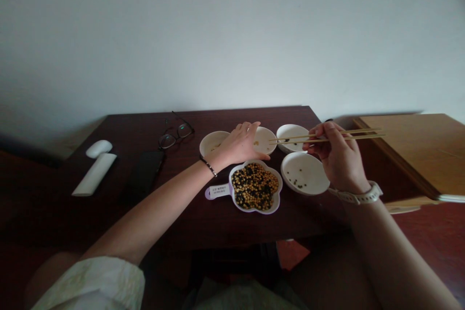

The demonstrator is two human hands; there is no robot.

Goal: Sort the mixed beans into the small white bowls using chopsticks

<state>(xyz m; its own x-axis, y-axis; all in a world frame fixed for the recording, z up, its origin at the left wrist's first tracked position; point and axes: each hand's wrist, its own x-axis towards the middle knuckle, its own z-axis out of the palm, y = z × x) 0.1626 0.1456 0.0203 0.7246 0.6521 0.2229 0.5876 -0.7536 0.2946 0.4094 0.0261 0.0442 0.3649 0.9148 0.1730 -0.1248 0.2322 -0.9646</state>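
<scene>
My left hand (242, 144) spans a white bowl (268, 135) in the back row, fingers at its far rim and thumb at its near rim. A few pale yellow beans lie inside. In my right hand (339, 155) is a pair of wooden chopsticks (296, 139), their tips over that same bowl; I cannot make out anything between them. Just nearer to me stands a flower-shaped scoop (279, 186) with a purple handle, full of mixed black and yellow beans (254, 186). The front right bowl (314, 172) holds several small dark beans.
Another white bowl (209, 139) with pale bits stands left of my hand, and one with dark beans (290, 131) at the back right. Eyeglasses (176, 136), a dark phone (147, 169), a white mouse (99, 148) and a white case (95, 174) lie on the dark table (218, 220). A wall rises behind.
</scene>
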